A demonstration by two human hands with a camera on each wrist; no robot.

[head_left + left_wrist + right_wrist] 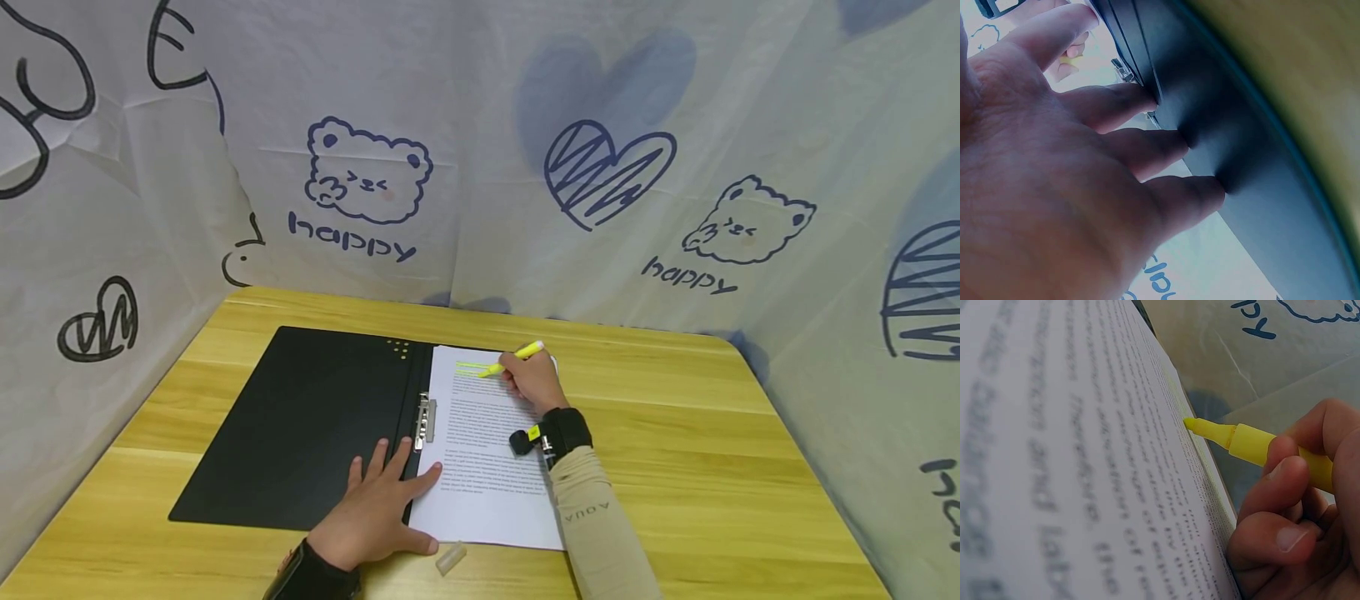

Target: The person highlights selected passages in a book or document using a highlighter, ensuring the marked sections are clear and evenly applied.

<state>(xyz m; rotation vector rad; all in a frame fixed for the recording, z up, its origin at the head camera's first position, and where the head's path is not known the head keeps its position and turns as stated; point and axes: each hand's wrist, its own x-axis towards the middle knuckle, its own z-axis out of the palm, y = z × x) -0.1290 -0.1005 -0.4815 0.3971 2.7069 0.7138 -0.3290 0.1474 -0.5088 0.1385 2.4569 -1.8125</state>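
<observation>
A yellow highlighter [512, 358] is pinched in my right hand [534, 379], its tip at the upper text lines of a printed sheet [480, 521]. Yellow strokes mark the top lines there. The right wrist view shows the highlighter [1250, 442] between thumb and fingers of the right hand [1291, 512], its tip against the paper. My left hand [375, 508] lies with spread fingers across the lower middle of a black clip folder [300, 417] and the sheet's left edge. In the left wrist view the left hand's [1085, 169] fingertips touch the black cover.
A metal clip [425, 421] sits on the folder's spine beside the sheet. Close to my left thumb, a translucent cap [451, 558] lies on the wooden table [690, 467]. White cloth [480, 192] with drawn bears and hearts hangs behind and at both sides.
</observation>
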